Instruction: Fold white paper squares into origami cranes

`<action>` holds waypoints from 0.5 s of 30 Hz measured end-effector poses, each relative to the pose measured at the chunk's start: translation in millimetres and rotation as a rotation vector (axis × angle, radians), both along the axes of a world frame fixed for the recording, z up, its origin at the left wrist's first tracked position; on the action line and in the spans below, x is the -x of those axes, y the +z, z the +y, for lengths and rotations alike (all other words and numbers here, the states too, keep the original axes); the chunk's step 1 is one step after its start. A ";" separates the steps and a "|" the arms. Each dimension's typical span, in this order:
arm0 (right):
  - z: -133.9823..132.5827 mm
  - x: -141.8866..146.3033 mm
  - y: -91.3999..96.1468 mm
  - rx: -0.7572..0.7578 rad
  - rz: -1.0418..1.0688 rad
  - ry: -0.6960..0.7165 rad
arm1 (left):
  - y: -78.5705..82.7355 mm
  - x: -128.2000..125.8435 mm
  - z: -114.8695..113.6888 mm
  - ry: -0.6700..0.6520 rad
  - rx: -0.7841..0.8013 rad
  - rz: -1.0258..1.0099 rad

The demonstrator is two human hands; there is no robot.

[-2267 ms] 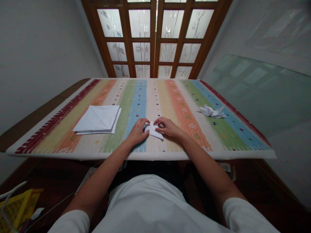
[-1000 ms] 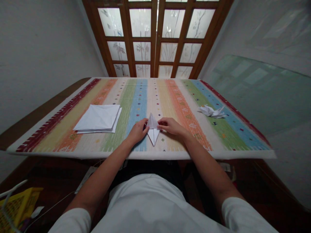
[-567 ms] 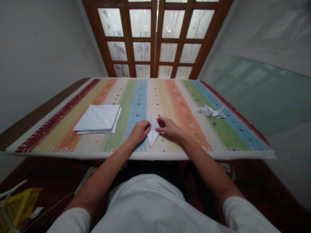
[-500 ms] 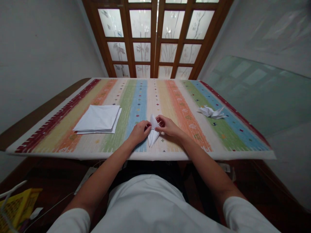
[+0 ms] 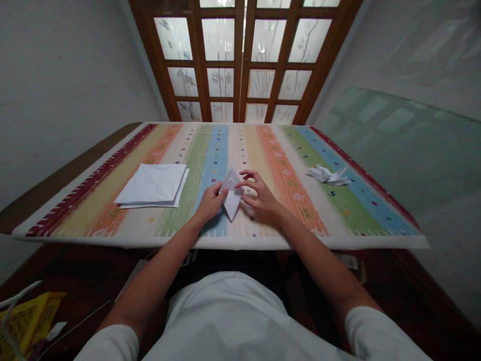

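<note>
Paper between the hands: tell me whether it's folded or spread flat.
Folded: the white paper comes to a narrow point, with creased layers showing.

One left hand (image 5: 211, 203) and one right hand (image 5: 261, 198) are present, with one folded white paper (image 5: 232, 205) between them. One stack of paper sheets (image 5: 150, 184) lies left, and one folded paper figure (image 5: 326, 175) lies right, both on one striped cloth (image 5: 240, 135).

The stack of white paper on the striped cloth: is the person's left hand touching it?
No, the left hand is on the folded paper, well apart from the white paper stack.
</note>
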State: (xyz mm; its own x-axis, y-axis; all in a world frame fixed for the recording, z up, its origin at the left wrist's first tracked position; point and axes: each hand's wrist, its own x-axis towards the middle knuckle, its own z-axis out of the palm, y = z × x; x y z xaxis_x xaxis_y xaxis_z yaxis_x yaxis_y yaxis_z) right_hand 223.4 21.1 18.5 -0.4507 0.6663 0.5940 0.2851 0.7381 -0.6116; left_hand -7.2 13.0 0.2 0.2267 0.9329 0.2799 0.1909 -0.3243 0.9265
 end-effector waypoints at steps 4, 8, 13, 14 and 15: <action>3.2 -5.6 -2.8 0.144 -0.006 0.096 | -2.7 -2.2 -1.4 -0.018 0.070 -0.136; 4.0 -7.1 -4.2 0.247 0.020 0.138 | 1.1 -1.7 -6.1 0.015 0.028 -0.104; 6.1 -6.7 -4.0 0.287 0.046 0.070 | 8.9 1.4 -10.1 -0.006 0.004 0.004; 6.8 -6.2 -4.0 0.299 0.061 0.047 | 9.8 2.2 -10.4 -0.034 0.021 -0.016; 7.4 -5.6 -4.1 0.313 0.083 0.025 | 10.4 3.1 -10.6 -0.064 0.028 -0.034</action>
State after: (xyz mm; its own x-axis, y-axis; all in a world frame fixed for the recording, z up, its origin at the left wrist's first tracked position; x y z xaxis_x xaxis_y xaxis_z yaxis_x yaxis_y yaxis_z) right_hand 228.9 28.5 14.4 -0.4281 0.8116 0.3975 0.2084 0.5167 -0.8304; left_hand -10.3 2.4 10.6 0.2770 0.9245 0.2619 0.1390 -0.3083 0.9411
